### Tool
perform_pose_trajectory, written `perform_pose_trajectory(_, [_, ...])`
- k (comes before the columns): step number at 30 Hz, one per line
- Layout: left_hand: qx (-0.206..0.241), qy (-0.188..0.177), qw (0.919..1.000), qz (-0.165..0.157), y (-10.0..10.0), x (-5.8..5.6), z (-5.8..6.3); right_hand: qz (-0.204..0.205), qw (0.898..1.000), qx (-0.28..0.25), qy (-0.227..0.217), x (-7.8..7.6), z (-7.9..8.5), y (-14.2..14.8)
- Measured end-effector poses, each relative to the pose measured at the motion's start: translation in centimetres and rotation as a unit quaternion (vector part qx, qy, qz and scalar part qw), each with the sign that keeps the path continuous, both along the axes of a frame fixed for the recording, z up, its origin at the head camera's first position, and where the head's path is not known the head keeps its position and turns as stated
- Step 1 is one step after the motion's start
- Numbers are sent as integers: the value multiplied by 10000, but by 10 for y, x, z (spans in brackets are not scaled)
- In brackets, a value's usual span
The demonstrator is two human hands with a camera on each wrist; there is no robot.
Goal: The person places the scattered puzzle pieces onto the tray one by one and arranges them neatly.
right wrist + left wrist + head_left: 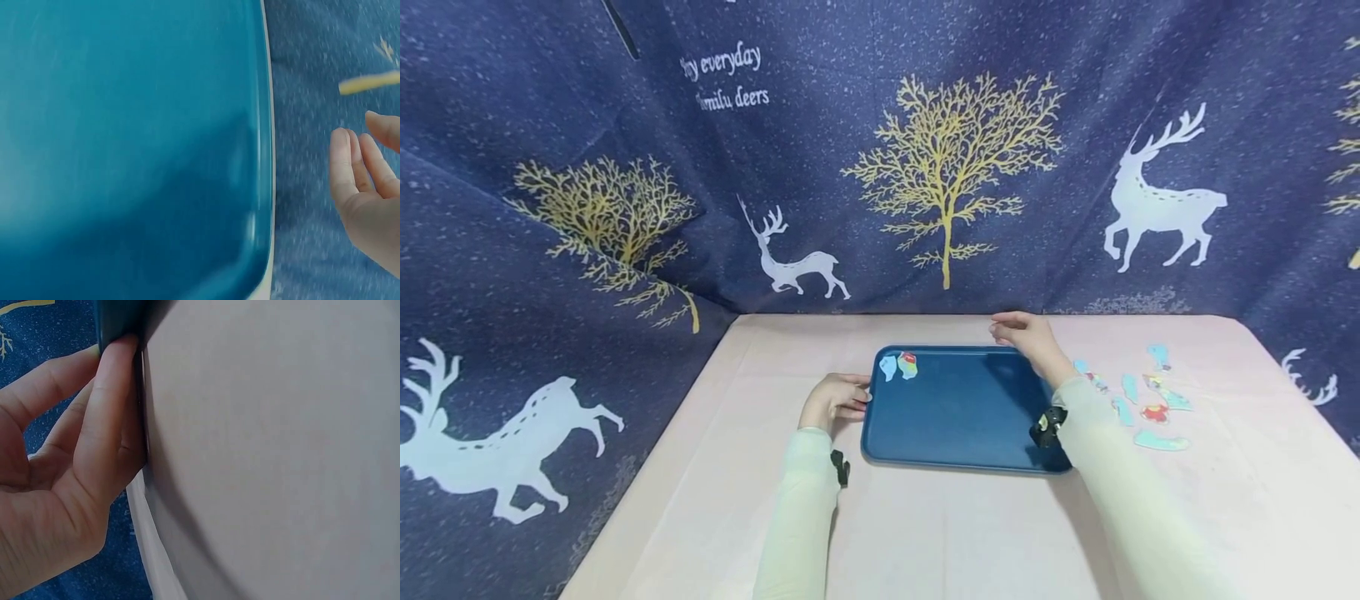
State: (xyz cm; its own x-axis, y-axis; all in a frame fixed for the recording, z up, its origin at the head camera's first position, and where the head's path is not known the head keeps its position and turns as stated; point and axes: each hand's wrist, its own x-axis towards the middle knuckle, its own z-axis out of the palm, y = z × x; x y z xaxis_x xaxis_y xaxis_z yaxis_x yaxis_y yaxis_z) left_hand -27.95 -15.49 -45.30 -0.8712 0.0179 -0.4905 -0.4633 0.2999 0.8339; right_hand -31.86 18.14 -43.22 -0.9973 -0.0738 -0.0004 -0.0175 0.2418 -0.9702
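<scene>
A dark blue rectangular tray (955, 417) lies on the table. At its left edge, my left hand (833, 398) pinches the rim. In the left wrist view the fingers of that hand (69, 456) meet the edge of the tray (119, 322). My right hand (1028, 335) hovers by the tray's far right rim, fingers loosely bent and holding nothing. The right wrist view shows this hand (369, 194) apart from the tray (137, 125). Two flat puzzle-like pieces, one light blue (888, 367) and one multicoloured (907, 365), lie in the tray's far left corner.
Several flat coloured pieces are scattered right of the tray, among them a red one (1154, 413) and a long light blue one (1161, 441). A pale pink cloth (925, 533) covers the table. Behind it hangs a dark blue curtain (1000, 275) with deer and trees.
</scene>
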Motion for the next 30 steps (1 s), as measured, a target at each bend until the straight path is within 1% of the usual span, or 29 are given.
perform_pose_trajectory(2, [16,-7,10000,-26,0,0,-1,-135,9999,35,72,3,-1,11])
perform_pose_trajectory(5, [20,2,10000,-57,0,1,-2,-349,9993,-78,142,6,-2,27])
perform_pose_trajectory(7, [16,24,10000,-67,1,1,-2,-388,9989,-152,196,9,-3,37])
perform_pose_trajectory(9, [15,38,10000,-61,1,1,-2,-399,9990,-157,160,12,-3,49])
perform_pose_trajectory(11, [16,49,10000,-61,1,1,-1,-402,9991,111,106,16,-2,60])
perform_pose_trajectory(14, [33,24,10000,-46,1,1,0,-590,9971,459,-159,21,-3,76])
perform_pose_trajectory(16, [26,9,10000,-35,0,1,0,-633,9953,672,-289,25,-3,86])
perform_pose_trajectory(17, [25,-8,10000,-22,0,1,1,-627,9945,765,-355,27,-4,91])
perform_pose_trajectory(18, [27,-15,10000,-17,0,1,1,-645,9943,751,-403,28,-4,95])
perform_pose_trajectory(23, [24,3,10000,13,0,-1,0,-607,9921,1026,-398,35,-7,113])
perform_pose_trajectory(25, [25,15,10000,19,0,-1,0,-600,9925,975,-420,38,-9,118])
perform_pose_trajectory(30, [35,-13,10000,-20,0,-1,0,-354,9935,781,-745,44,-18,133])
